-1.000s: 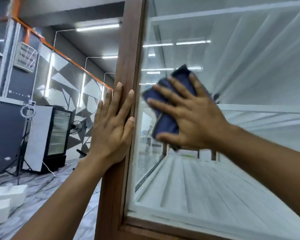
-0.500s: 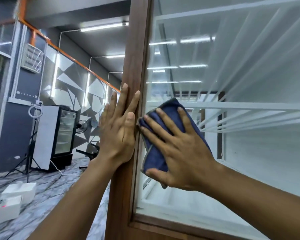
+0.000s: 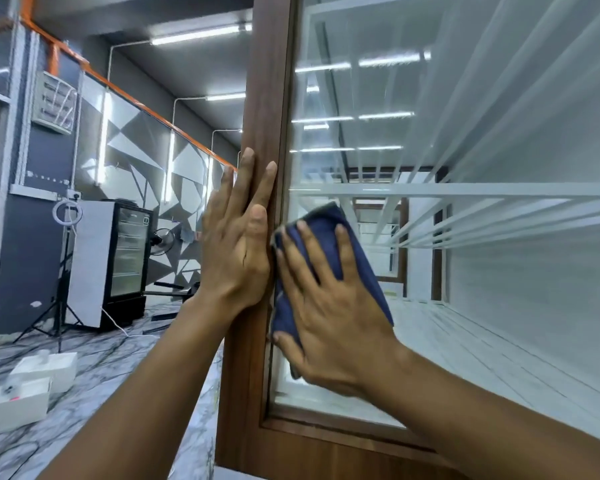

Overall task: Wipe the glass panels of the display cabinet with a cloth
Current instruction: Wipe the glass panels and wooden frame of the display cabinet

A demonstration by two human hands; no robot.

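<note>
Pressing the blue cloth (image 3: 326,244) flat under spread fingers, the right hand (image 3: 329,317) has travelled down and left across the glass panel (image 3: 465,237) to its edge beside the wooden frame (image 3: 267,81), where the flat left hand (image 3: 236,251) braces; left margin judged covered, rest outstanding.

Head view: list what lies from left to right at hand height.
Ring-light tripod → glass-door fridge → fan → left hand, flat on the wooden frame → right hand, pressing the blue cloth → bare glass panel.
</note>
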